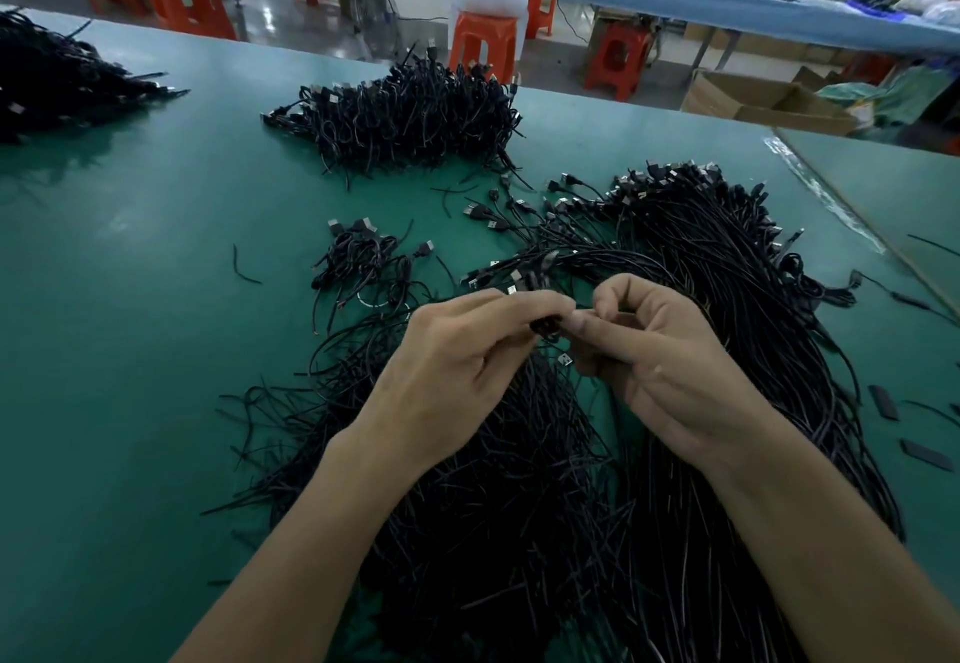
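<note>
1. At the centre of view, the left hand and right hand meet above a green table. The fingers of both are curled, pinching one small coiled black cable between the fingertips.
2. The likely step is winding that cable into a bundle. Next, the coil needs holding tight while its end is secured.
3. Loose cables lie beneath the hands, toward 6 o'clock. Bundled cables heap at 12 o'clock.
4. An open cardboard box sits at 2 o'clock, beyond the table. Its contents cannot be made out.

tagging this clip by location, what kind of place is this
Probably a cable assembly factory floor: heaps of black USB cables on a long green workbench, left hand and right hand pinching one cable, orange plastic stools behind.
</note>
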Demonstrator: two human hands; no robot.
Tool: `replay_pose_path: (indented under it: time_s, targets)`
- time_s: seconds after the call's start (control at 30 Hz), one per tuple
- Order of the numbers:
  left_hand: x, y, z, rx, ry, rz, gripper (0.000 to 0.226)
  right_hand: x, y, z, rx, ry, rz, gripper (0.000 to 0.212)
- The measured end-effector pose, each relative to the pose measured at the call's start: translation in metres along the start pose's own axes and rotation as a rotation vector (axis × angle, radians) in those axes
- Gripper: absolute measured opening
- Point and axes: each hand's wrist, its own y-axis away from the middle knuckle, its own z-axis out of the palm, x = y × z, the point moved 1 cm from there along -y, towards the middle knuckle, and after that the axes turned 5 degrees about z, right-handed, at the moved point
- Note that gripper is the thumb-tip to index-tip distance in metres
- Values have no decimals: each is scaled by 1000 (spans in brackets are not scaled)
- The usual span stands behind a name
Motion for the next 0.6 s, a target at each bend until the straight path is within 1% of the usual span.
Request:
replay_pose_path:
  time_s: [0.07,0.17,0.23,0.27,0.33,0.37,0.43,0.5,0.53,0.57,0.6]
  targets:
    - [-7,-3,-2,9,-93,-17,37,5,-4,-6,49,74,20,24]
    - [-27,-15,-15,142,-250,-87,33,24,-9,-22,145,203,102,14]
    - [-47,-26,-29,202,-362,-155,32,37,-10,-37,223,413,157,6]
    - [-59,-31,-36,200,-415,-209,34,44,-10,-44,261,559,165,4]
    - [-86,-36,-47,137,-509,-343,40,53,-8,-56,321,855,142,8]
    - [-99,-35,-50,71,-556,-418,45,56,-8,-60,341,969,126,8]
    - [-123,-29,-52,-128,-638,-599,53,62,-7,-65,354,1122,117,10]
    - [-137,-19,-51,-325,-650,-760,52,68,-7,-69,351,1218,160,26]
    - [-140,-15,-49,-376,-642,-797,49,69,-8,-69,346,1244,193,31]
    - [-142,-13,-46,-382,-638,-812,46,71,-9,-68,338,1265,218,34]
    - [-143,-11,-43,-350,-632,-819,45,72,-10,-67,327,1284,232,36]
